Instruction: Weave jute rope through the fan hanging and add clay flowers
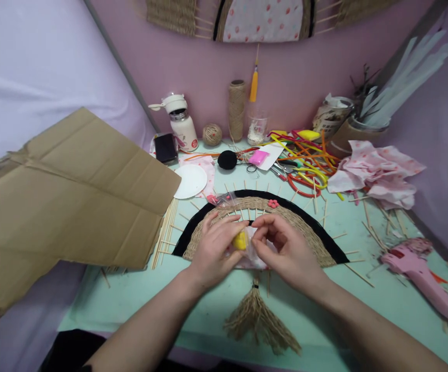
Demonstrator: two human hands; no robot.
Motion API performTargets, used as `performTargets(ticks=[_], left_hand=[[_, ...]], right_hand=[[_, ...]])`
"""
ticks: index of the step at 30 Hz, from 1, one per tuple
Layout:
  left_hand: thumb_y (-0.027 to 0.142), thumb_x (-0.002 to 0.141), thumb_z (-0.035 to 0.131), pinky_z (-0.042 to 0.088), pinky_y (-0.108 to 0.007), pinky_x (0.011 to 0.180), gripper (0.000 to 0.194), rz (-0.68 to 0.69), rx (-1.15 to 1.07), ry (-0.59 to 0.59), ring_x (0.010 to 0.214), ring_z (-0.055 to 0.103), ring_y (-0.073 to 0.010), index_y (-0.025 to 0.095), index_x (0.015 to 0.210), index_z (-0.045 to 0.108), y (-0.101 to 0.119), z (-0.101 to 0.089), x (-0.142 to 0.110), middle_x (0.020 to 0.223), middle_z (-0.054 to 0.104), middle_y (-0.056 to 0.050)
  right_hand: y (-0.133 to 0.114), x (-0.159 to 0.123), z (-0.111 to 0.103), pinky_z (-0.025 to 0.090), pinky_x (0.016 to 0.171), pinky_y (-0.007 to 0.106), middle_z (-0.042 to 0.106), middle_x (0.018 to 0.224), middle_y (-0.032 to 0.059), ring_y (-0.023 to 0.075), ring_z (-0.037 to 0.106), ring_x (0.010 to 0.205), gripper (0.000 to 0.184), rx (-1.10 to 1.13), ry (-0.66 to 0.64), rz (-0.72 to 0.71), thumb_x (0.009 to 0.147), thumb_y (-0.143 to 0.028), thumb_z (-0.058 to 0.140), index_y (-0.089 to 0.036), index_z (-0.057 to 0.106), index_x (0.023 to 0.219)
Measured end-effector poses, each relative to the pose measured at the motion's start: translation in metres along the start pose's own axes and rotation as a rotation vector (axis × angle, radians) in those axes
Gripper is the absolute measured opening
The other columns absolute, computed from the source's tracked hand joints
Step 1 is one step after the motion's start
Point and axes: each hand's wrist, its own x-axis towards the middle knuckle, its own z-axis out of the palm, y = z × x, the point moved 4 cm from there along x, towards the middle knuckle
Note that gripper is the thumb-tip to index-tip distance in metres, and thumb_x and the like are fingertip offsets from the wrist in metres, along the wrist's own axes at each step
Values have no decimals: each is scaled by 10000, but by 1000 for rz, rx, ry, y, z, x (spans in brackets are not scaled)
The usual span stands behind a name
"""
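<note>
In front of me a small yellow packet (pixel 241 240), apparently modelling clay in clear plastic, is held between the thumb and fingers of my left hand (pixel 217 248). Thumb and fingertips of my right hand (pixel 282 248) pinch the clear wrapper (pixel 252 247) on the packet's right side. Both hands are above a half-round woven fan (pixel 224 212) with a black rim and thin sticks poking out around it. A pink flower (pixel 273 203) sits on the weave. Another clear bag (pixel 224 200) with pink bits lies on the fan's upper left. Below hangs a twine tassel (pixel 260 320).
A large cardboard sheet (pixel 73 201) juts in from the left. At the right lies a pink glue gun (pixel 421 274), near crumpled patterned fabric (pixel 379 170). Along the back are a white bottle (pixel 183 126), a twine spool (pixel 237 111), a pink packet (pixel 258 157) and red-handled scissors (pixel 303 186).
</note>
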Motion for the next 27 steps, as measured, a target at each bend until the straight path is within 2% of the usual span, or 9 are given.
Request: performTargets(ticks=[3,6,10,12,14,22,27], left_hand=[[193,783,602,282,-491,1048,273,-11,-31,38,1007,614,-211,223,1053,577,0,-4,1,1007,694,-44],[223,784,630,405,-425,956,266,-10,-97,67,923,628,-192,207,1048,597,-2,-5,1,967,696,-51],[196,775,644,481,-335,796,276,-61,-139,125,882,619,-181,195,1048,611,-6,-5,-1,935,693,-55],[197,774,648,480,-331,785,261,-77,-137,147,860,618,-179,195,1033,619,-7,-5,-2,916,691,-52],[199,786,636,478,-337,785,237,-80,-126,152,862,616,-183,197,1023,622,-7,-5,-3,912,688,-54],[205,796,636,481,-345,801,205,-27,-94,121,878,598,-182,180,998,608,-3,-1,-3,915,668,-67],[198,798,636,495,-341,799,192,-23,-99,110,890,604,-178,168,985,607,-2,0,-3,928,667,-76]], right_hand=[[1,2,-4,440,592,234,535,703,-34,112,539,646,182,5,58,33,782,-151,560,-213,500,942],[2,4,-7,436,580,242,539,703,-31,116,538,635,180,-30,109,20,778,-141,564,-209,489,928],[-6,2,-7,439,625,268,556,790,10,130,539,701,48,-221,111,-185,821,-168,570,-201,567,856],[-10,1,-6,436,645,275,551,812,26,141,538,750,52,-309,92,-292,834,-174,578,-198,624,834],[-11,1,-4,437,649,278,546,803,31,147,541,768,82,-343,75,-333,838,-173,584,-197,662,851],[1,5,-5,451,655,287,574,818,32,153,561,761,164,-350,66,-188,815,-201,628,-207,693,966],[2,5,-6,442,615,273,585,795,26,148,564,732,74,-300,71,-139,807,-208,635,-207,698,847]])
